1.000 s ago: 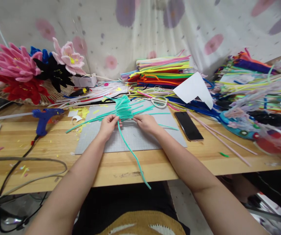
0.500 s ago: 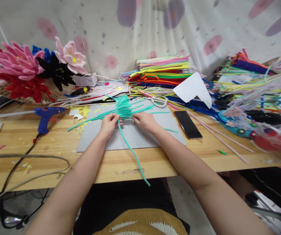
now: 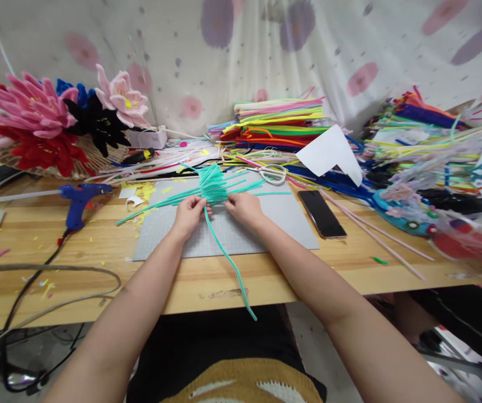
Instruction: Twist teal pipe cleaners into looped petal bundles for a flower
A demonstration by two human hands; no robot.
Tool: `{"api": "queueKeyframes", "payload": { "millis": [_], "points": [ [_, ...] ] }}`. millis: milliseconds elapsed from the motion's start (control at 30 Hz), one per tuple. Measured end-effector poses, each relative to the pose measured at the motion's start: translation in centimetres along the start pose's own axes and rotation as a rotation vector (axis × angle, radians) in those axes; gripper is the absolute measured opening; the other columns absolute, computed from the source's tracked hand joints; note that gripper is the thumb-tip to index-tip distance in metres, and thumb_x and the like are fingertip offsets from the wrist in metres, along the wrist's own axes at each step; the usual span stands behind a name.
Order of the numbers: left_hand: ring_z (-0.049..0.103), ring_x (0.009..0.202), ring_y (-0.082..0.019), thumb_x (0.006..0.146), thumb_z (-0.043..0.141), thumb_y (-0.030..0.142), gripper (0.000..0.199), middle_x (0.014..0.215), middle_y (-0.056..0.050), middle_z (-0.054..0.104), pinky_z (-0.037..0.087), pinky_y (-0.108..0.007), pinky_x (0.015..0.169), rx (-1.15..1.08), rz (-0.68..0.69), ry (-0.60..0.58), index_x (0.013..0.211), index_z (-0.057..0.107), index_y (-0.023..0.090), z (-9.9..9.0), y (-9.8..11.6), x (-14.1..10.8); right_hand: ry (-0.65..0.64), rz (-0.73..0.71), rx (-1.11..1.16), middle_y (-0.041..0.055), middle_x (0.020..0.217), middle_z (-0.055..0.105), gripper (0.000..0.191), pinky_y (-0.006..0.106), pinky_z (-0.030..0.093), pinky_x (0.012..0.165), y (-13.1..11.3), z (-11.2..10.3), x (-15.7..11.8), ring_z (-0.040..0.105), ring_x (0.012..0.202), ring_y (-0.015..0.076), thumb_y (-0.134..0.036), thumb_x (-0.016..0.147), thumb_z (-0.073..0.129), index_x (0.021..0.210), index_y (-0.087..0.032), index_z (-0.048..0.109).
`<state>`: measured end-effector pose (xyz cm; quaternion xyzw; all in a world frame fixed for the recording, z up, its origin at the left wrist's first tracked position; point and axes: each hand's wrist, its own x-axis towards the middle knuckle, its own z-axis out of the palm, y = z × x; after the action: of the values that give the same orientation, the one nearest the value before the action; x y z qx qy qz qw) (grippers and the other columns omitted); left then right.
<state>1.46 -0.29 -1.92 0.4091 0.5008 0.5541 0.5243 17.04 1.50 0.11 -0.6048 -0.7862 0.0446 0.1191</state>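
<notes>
Right hand (image 3: 244, 208) curled tighter; strand beside wrist vanished.

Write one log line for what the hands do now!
left hand: pinching fuzzy teal pipe-cleaner piece; right hand: curled at its right edge, grip hidden; below: rectangular grey mat

On the left of my feed I saw a blue hot-glue gun (image 3: 76, 206), below fuzzy pink, red and black artificial flowers (image 3: 34, 106) at upper left. A black smartphone (image 3: 321, 214) lay right of centre, below a white paper cutout (image 3: 328, 152). A patterned curtain (image 3: 160, 39) filled the top.
</notes>
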Motion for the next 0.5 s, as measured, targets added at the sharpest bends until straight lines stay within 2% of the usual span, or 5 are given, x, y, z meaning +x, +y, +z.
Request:
{"api": "queueKeyframes", "payload": {
  "millis": [200,400,500],
  "points": [
    [0.057,0.050,-0.009,0.060,0.071,0.035,0.029,0.059,0.003,0.058,0.052,-0.025,0.056,0.025,0.017,-0.002,0.064,0.053,0.013,0.1,-0.1,-0.1,0.071,0.184,0.155,0.0062,0.078,0.070,0.029,0.025,0.036,0.059,-0.8,0.2,0.2,0.062,0.075,0.0187,-0.033,0.077,0.041,0.073,-0.020,0.067],
    [0.056,0.052,-0.009,0.060,0.071,0.036,0.029,0.059,0.002,0.058,0.053,-0.026,0.056,0.008,0.036,0.016,0.064,0.054,0.013,0.0,-0.3,0.0,-0.092,0.362,0.629,0.0027,0.061,0.065,0.028,0.022,0.040,0.056,-0.7,0.9,1.3,0.057,0.059,0.0123,-0.027,0.075,0.042,0.059,-0.017,0.063],
    [0.056,0.053,-0.008,0.060,0.071,0.037,0.029,0.060,0.002,0.057,0.053,-0.025,0.053,-0.022,0.047,0.039,0.066,0.055,0.013,-0.2,-0.4,0.3,-0.209,0.409,0.967,-0.0009,0.050,0.055,0.022,0.018,0.035,0.044,-0.3,0.7,1.4,0.045,0.043,0.0068,-0.021,0.076,0.045,0.062,-0.014,0.060]
  ]
}}
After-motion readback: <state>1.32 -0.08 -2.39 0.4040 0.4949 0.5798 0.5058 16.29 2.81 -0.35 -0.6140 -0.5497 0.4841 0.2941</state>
